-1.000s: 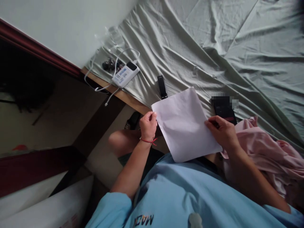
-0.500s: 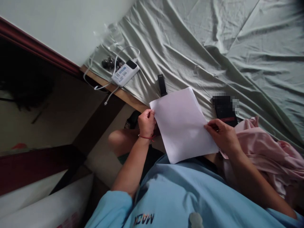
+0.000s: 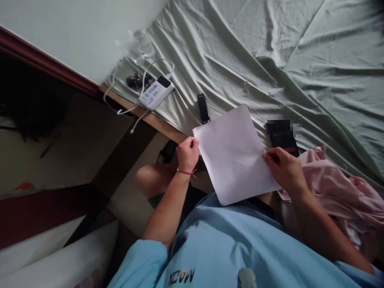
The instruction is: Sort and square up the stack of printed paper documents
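While the left hand (image 3: pixel 187 154) pinches one corner of a blank white sheet of paper (image 3: pixel 235 154), the right hand (image 3: pixel 285 170) grips the opposite edge, holding it over the lap at the bed's edge. Beyond lie a black phone (image 3: pixel 282 136), a slim black device (image 3: pixel 203 108) and a white power bank (image 3: pixel 156 93) with cables on the green bedsheet (image 3: pixel 270 48).

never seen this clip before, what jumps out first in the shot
A white sheet of paper in the middle of the view, held at its edges by the left hand and the right hand. Behind it spreads a wrinkled pale green bedsheet, with a white power bank and its cables near the bed's left corner. A pink cloth lies bunched at the right.
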{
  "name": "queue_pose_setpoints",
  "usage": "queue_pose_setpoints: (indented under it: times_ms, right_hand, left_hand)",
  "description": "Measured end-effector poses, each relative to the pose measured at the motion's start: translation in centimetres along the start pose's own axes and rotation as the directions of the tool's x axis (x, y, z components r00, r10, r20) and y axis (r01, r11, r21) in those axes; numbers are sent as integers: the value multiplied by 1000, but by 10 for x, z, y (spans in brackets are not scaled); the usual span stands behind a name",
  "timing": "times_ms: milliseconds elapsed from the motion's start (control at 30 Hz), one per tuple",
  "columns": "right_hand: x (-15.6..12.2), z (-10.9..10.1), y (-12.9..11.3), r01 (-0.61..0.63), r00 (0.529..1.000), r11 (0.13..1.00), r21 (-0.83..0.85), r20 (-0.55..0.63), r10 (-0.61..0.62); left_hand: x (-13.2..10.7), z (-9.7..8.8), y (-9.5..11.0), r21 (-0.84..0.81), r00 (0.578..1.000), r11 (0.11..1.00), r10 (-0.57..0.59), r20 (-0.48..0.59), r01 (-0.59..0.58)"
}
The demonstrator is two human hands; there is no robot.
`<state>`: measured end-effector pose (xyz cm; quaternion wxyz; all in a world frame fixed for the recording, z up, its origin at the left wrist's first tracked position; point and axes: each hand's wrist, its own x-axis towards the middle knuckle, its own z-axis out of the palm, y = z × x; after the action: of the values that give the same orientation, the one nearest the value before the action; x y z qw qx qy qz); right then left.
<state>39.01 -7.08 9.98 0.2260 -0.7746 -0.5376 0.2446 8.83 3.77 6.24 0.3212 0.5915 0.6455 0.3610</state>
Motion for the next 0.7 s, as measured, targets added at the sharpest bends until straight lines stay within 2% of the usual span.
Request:
queue_pose_setpoints:
  times_ms: [133,233,367,500,600,700]
  right_hand:
    - [-1,1,-1,-44,999,996,81,36,41]
    - [-4,-2,-5,-89,991,989,118,107,76]
    - [-7,-7,-10,-122,972,990,67,212,105]
    - [-8,-3,-8,-100,981,993,-68,159,110]
    - [-10,0,-6,-92,988,993,-70,117,99]
    - [-15,-2,-3,-90,987,994,-65,131,98]
  left_hand:
    - [1,1,-7,-24,1000,1000,-10,3,10]
    - [1,2,-13,-35,1000,999,-22,-17,21]
    - [2,3,-18,-62,998,997,-39,-41,36]
    - [3,3,-15,-62,998,997,-51,-37,48]
    - [3,3,-12,-81,997,994,-79,-27,76]
    - [3,1,-10,-75,998,995,-69,-2,69]
